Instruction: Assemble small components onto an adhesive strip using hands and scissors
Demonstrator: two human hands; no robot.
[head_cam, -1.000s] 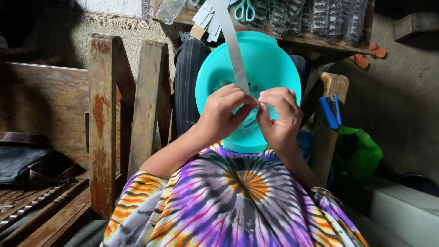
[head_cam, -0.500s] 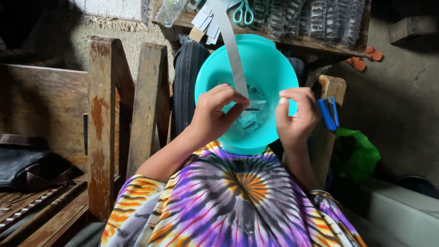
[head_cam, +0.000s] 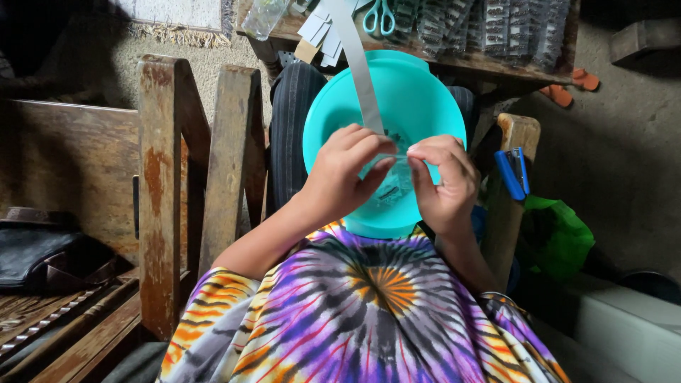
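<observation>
A turquoise plastic bowl (head_cam: 418,92) rests on my lap, over a tie-dye garment (head_cam: 355,305). Both hands are raised above it. My left hand (head_cam: 347,177) pinches the lower end of a long grey strip (head_cam: 358,64) that runs up toward the bench at the top. My right hand (head_cam: 443,181) pinches a small clear plastic packet (head_cam: 394,181) from the other side, fingertips nearly meeting those of the left. Small dark pieces lie in the bowl, mostly hidden by the hands.
A blue stapler (head_cam: 512,172) sits on the wooden chair arm at right. Teal scissors (head_cam: 381,15), paper pieces and rows of filled clear packets (head_cam: 496,28) lie on the bench above. A wooden chair frame (head_cam: 159,184) stands left, a green bag (head_cam: 560,237) right.
My hands moved apart half a second ago and have come back together over the bowl, both now pinching the strip and packet. The view has shifted slightly.
</observation>
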